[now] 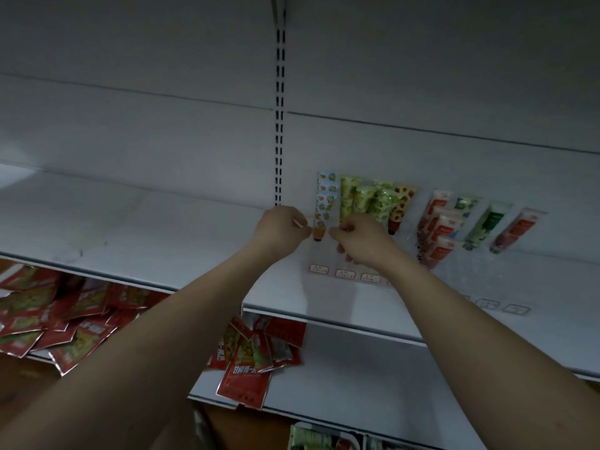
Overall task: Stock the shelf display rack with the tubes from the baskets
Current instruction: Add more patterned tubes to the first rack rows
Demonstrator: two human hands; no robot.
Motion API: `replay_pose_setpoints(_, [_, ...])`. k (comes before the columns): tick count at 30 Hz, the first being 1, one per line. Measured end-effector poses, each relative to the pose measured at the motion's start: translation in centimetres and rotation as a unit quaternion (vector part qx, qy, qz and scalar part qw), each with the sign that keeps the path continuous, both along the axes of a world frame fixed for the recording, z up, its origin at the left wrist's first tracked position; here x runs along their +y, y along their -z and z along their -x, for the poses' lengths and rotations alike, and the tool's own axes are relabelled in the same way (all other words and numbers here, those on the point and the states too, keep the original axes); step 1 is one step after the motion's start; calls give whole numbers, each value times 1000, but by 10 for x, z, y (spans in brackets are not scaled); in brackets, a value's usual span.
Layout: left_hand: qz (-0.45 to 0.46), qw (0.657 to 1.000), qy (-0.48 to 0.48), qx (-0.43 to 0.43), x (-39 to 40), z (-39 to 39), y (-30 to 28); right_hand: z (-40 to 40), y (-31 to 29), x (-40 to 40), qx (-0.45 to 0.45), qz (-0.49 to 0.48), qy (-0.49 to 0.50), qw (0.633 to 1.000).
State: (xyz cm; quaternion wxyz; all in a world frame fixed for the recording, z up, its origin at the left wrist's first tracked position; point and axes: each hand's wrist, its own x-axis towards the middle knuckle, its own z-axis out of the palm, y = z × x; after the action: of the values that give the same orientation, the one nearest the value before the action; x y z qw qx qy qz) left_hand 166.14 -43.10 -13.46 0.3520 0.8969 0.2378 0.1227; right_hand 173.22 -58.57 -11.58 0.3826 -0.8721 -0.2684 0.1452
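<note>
Head view. A dim white shelf point(136, 222) spans the frame, backed by white panels and a slotted upright point(280, 125). On its right half a clear display rack point(328, 271) holds rows of tubes point(383, 203) leaning back, with small price labels point(344, 273) along its front. The left hand point(281, 229) and right hand point(360, 240) meet at the rack's left end, either side of the orange-capped tube point(322, 211). Both grips have fingers curled; whether they pinch the tube or the rack wall cannot be told. The shelf's left half lies bare to its front edge. Below, red packets point(48, 316) lie heaped on a lower shelf, some overhanging its edge; a basket rim point(311, 436) shows at the bottom.
</note>
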Motion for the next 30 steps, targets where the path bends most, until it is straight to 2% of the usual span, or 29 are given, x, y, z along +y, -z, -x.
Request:
replay_pose_setpoints(7, [-95, 990, 21, 98, -34, 53, -29, 32, -25, -30, -57, 74, -34, 995])
replay_pose_setpoints(13, [-122, 979, 44, 157, -77, 111, -20, 85, -12, -72, -10, 133, -52, 990])
replay_pose_setpoints(18, [-39, 960, 107, 257, -109, 151, 41, 127, 47, -110, 43, 152, -66, 985])
replay_pose_setpoints(23, [15, 928, 128, 350, -130, 168, 118, 146, 126, -140, 156, 214, -61, 962])
replay_pose_setpoints(30, [35, 901, 78, 426, -166, 205, 235, 188, 249, -172, 215, 267, -53, 938])
